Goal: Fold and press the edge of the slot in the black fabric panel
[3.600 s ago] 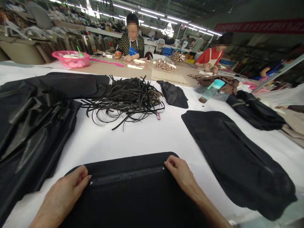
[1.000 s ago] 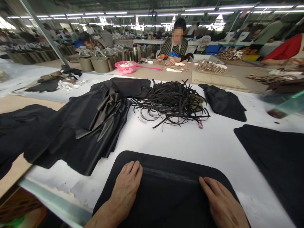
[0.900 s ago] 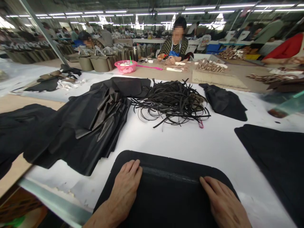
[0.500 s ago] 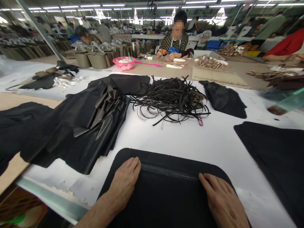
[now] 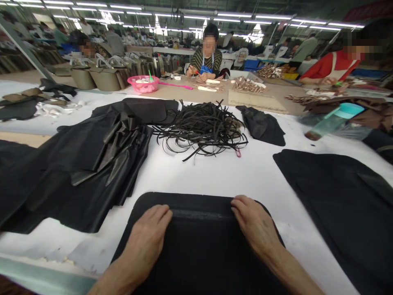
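A black sheet panel with rounded corners (image 5: 202, 254) lies right in front of me, with a shiny crease running across it near its far edge. At the left end of that crease, my left hand (image 5: 150, 229) is closed on the panel, fingers pressed together and fingertips curled out of sight. On the opposite end, my right hand (image 5: 254, 221) is closed in the same way, its thumb and fingertips against the panel close to the far edge. Exactly how the fingertips grip the material is hidden.
Crumpled black sheets (image 5: 76, 159) cover the left side. A heap of black strips (image 5: 205, 127) lies ahead, and another black panel (image 5: 331, 205) at right. Beyond are a teal-lidded bottle (image 5: 334, 119), a pink basin (image 5: 143, 84) and co-workers (image 5: 210, 57) across the table.
My right hand has moved in and farther forward, up to the panel's far edge. My left hand stays at the crease. The view has turned to the right.
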A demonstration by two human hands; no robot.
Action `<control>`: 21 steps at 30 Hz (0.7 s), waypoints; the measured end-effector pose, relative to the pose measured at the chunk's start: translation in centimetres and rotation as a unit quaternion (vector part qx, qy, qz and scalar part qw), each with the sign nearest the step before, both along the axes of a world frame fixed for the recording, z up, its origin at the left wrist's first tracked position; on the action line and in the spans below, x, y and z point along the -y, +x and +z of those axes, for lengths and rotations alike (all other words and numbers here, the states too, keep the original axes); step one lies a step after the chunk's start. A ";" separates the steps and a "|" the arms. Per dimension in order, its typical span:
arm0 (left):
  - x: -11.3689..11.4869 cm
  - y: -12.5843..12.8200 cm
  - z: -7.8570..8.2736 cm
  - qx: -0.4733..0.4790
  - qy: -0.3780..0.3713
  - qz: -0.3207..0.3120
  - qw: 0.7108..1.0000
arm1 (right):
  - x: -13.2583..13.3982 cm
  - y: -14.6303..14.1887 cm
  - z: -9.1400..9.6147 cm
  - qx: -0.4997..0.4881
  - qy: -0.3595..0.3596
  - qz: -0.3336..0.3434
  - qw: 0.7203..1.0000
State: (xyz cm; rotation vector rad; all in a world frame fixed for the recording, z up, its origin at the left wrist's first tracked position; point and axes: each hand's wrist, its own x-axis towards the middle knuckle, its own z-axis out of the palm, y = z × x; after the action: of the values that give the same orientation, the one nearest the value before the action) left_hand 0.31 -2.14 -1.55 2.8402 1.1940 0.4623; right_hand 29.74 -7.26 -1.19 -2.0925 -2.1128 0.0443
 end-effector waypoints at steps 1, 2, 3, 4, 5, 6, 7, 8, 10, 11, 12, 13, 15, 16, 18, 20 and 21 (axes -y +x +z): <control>0.7 1.1 0.2 0.012 -0.017 -0.046 0.999 | -0.9 -1.0 0.3 -0.009 -0.012 0.010 1.000; 1.4 2.1 0.3 0.016 -0.039 -0.089 0.995 | -1.7 -1.9 0.6 -0.014 -0.024 0.016 0.999; 2.0 3.1 0.3 0.014 -0.059 -0.125 0.990 | -2.5 -2.5 0.7 -0.019 -0.037 0.018 0.999; 2.5 3.9 0.1 0.009 -0.076 -0.156 0.985 | -3.3 -3.0 0.7 -0.026 -0.051 0.018 0.998; 2.9 4.6 -0.1 0.000 -0.092 -0.181 0.979 | -3.9 -3.2 0.6 -0.034 -0.063 0.018 0.997; 3.1 5.1 -0.4 -0.009 -0.107 -0.201 0.974 | -4.5 -3.2 0.5 -0.044 -0.073 0.020 0.996; 3.2 5.4 -0.7 -0.017 -0.118 -0.218 0.969 | -4.9 -3.1 0.4 -0.055 -0.082 0.024 0.995; 3.1 5.6 -1.1 -0.024 -0.128 -0.232 0.964 | -5.2 -2.9 0.4 -0.065 -0.089 0.030 0.993; 2.9 5.9 -1.6 -0.029 -0.142 -0.252 0.957 | -5.6 -2.4 0.6 -0.079 -0.099 0.043 0.991; 2.8 5.9 -1.8 -0.029 -0.145 -0.258 0.955 | -5.6 -2.2 0.8 -0.087 -0.100 0.049 0.990; 2.7 5.9 -1.9 -0.029 -0.148 -0.258 0.954 | -5.5 -2.1 1.1 -0.097 -0.090 0.054 0.990; 2.7 5.9 -1.9 -0.028 -0.153 -0.252 0.955 | -5.4 -2.1 1.4 -0.109 -0.070 0.054 0.990; 2.7 5.9 -1.7 -0.022 -0.163 -0.225 0.960 | -5.0 -2.1 2.2 -0.129 -0.003 0.041 0.991; 2.8 5.8 -1.5 -0.016 -0.165 -0.210 0.964 | -4.8 -2.1 2.7 -0.132 0.036 0.032 0.990; 3.1 5.7 -1.1 0.006 -0.161 -0.186 0.969 | -4.3 -2.1 3.4 -0.109 0.101 0.026 0.989; 3.3 5.8 -0.7 0.062 -0.136 -0.174 0.973 | -3.9 -2.0 4.1 -0.058 0.140 0.043 0.988; 3.4 6.0 -0.4 0.097 -0.123 -0.166 0.974 | -3.7 -1.9 4.3 -0.030 0.151 0.053 0.987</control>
State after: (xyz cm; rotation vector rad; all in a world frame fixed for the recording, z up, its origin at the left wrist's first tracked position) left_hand 6.26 -5.50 -1.99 2.6329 0.6710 0.5180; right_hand 27.83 -3.52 3.14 -1.7830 -2.0454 -0.1858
